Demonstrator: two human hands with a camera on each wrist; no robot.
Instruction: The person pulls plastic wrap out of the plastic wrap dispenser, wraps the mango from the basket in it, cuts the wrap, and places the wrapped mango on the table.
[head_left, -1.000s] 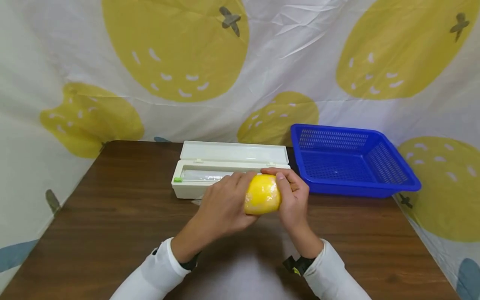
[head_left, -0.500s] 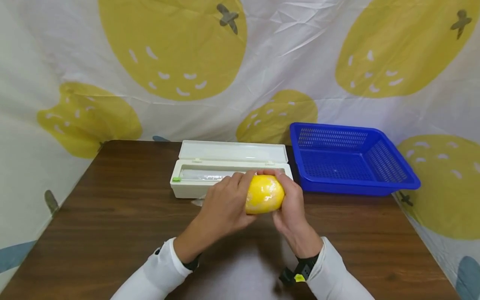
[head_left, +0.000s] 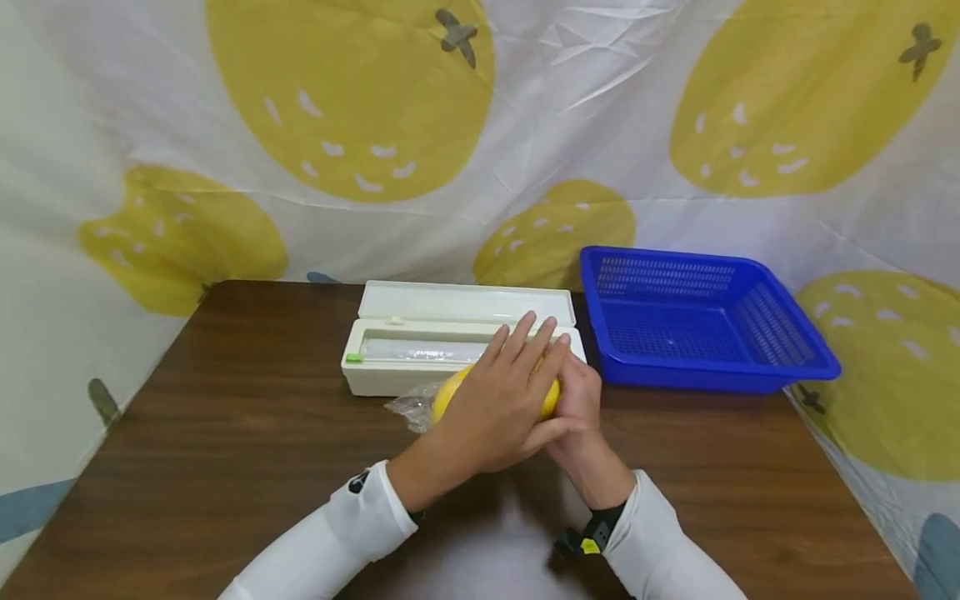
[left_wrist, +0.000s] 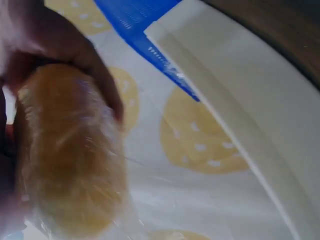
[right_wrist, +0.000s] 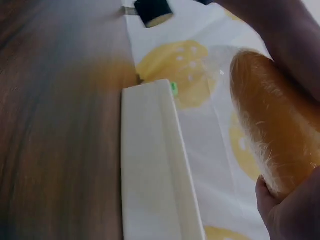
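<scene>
A smooth, oblong yellow fruit (head_left: 450, 390), its kind not clear, is held above the table between both hands and wrapped in clear cling film. Loose film (head_left: 415, 407) sticks out past its left end. My left hand (head_left: 501, 408) lies flat across the top with straight fingers and covers much of the fruit in the head view. At the other end, my right hand (head_left: 581, 404) grips the fruit with curled fingers. Both wrist views show the wrapped fruit (left_wrist: 75, 155) from below, wrinkled film over it; the right hand's fingers (right_wrist: 267, 200) hold its near end.
Behind the hands stands a white cling film box (head_left: 397, 382), lid (head_left: 468, 302) raised, with a roll of film (head_left: 408, 350) inside. A blue plastic basket (head_left: 720, 377) sits at the back right of the brown wooden table (head_left: 225, 467). A fruit-print cloth (head_left: 525, 125) hangs behind.
My left hand has gone from gripping the fruit's left side to lying flat over its top, further right. The fruit's left end and loose film now show. The right hand stays at the right end.
</scene>
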